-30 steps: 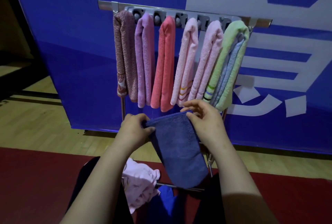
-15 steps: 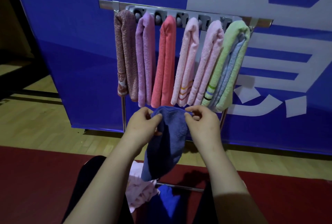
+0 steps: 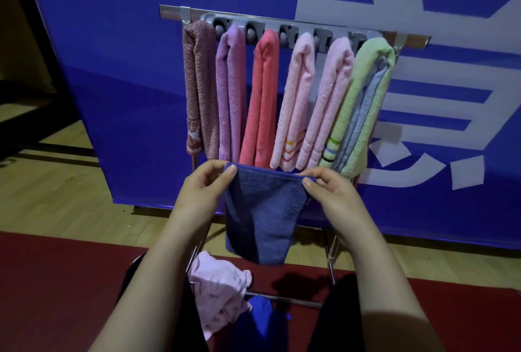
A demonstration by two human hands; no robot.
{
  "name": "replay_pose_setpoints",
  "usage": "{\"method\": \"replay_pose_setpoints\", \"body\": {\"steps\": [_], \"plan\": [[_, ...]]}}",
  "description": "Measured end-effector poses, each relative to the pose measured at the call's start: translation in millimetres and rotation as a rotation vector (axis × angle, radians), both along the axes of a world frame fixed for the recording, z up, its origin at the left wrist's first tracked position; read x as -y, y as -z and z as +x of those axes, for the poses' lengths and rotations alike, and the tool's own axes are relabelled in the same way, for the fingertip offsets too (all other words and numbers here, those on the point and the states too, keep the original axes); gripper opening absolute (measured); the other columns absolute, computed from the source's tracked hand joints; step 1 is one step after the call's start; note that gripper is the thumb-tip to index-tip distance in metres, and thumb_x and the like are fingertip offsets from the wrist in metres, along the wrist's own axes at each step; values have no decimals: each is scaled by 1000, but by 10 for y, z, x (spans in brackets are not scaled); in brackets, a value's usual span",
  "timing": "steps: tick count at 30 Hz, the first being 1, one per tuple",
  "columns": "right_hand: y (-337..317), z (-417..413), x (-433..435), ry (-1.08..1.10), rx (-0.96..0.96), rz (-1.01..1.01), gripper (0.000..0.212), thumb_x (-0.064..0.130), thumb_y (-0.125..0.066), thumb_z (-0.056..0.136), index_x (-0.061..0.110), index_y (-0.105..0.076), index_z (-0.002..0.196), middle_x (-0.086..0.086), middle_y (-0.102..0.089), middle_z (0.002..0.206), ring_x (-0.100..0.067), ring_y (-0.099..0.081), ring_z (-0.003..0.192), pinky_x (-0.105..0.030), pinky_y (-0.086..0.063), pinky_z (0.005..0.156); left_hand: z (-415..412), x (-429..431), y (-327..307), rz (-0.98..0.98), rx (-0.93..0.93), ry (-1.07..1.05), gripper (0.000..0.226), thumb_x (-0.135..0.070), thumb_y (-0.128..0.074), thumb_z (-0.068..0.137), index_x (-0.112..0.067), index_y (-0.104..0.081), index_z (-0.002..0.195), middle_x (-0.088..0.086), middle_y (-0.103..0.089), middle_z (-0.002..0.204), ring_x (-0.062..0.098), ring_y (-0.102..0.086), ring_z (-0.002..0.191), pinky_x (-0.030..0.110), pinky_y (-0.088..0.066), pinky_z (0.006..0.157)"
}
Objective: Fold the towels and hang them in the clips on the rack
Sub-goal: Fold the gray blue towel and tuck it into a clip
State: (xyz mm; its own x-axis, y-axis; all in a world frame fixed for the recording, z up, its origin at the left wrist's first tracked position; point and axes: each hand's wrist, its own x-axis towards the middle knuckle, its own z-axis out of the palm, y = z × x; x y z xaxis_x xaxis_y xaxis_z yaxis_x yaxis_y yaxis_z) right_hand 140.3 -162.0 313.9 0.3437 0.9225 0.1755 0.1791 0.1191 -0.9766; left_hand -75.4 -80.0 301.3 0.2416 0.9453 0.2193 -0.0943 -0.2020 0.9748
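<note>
Behind everything is a big blue wall with white shapes. At 12 o'clock stands the rack, and six folded towels hang side by side from its clips.

Just under them I hold the dark blue towel up in the air. My left hand is at its 9 o'clock side and my right hand is at its 3 o'clock side. The fingers and thumb of each hand pinch one top corner.

A moment ago my hands were close together and the towel was bunched up between them. Now they have moved apart, so the top edge is pulled straight and the towel hangs down flat and wide.

Down at 6 o'clock a crumpled pink towel lies low by the rack's bottom bar, above the red mat.
</note>
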Motion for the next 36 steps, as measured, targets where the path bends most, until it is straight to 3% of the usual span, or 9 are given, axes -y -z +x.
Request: {"method": "replay_pose_setpoints", "body": {"steps": [5,8,10,14,18,22,28,32,36], "plan": [[-71,-115,68,-240,-350,56,8,10,-59,90,12,-61,99,-5,-65,85,-15,-60,81,-28,-45,78,18,38,-46,-14,86,43,23,-43,-59,97,-22,-65,106,-1,-61,91,11,-55,87,34,-43,83],[-123,-175,110,-298,-431,86,11,7,-50,94,9,-57,103,0,-65,79,-9,-62,73,-21,-48,70,79,79,-101,-51,173,76,24,-44,-57,98,-23,-66,103,4,-63,94,18,-56,89,39,-43,85],[-141,-215,122,-347,-460,97,11,8,-50,95,9,-56,104,-3,-65,80,-11,-62,74,-22,-49,72,144,137,-135,-104,258,129,19,-37,-54,100,-22,-65,99,7,-64,92,20,-56,86,36,-45,78],[-142,-288,100,-372,-432,108,9,13,-57,93,12,-59,102,-8,-66,87,-15,-63,78,-25,-52,74,283,275,-166,-233,321,296,10,-29,-54,99,-22,-61,98,3,-63,80,15,-56,69,31,-43,64],[-144,-341,72,-316,-338,158,7,17,-66,89,20,-70,95,-9,-70,96,-16,-66,84,-26,-55,78,364,368,-174,-282,353,423,11,-15,-53,101,-17,-63,104,9,-70,92,17,-63,76,28,-51,69],[-127,-334,70,-261,-273,221,15,15,-70,82,16,-73,97,-14,-73,103,-23,-67,97,-33,-55,90,394,399,-164,-261,366,430,15,-15,-53,100,-11,-66,106,9,-74,101,14,-68,82,24,-56,73],[-88,-358,33,-206,-280,244,17,9,-78,75,22,-73,84,-4,-72,90,-17,-66,88,-29,-53,84,409,384,-141,-286,389,428,17,-14,-56,95,-8,-62,109,8,-73,95,12,-67,77,21,-56,71],[-131,-360,61,-263,-293,275,15,5,-74,73,10,-66,84,-5,-74,100,-18,-68,95,-28,-54,86,383,319,-140,-342,393,492,29,-17,-63,91,-8,-63,118,15,-73,110,23,-70,95,32,-56,85],[-141,-324,71,-325,-313,220,16,5,-76,74,11,-65,85,-19,-71,102,-27,-67,99,-36,-54,92,365,264,-121,-399,336,471,40,-17,-66,85,-8,-61,124,9,-75,100,16,-68,84,28,-53,76]]}}
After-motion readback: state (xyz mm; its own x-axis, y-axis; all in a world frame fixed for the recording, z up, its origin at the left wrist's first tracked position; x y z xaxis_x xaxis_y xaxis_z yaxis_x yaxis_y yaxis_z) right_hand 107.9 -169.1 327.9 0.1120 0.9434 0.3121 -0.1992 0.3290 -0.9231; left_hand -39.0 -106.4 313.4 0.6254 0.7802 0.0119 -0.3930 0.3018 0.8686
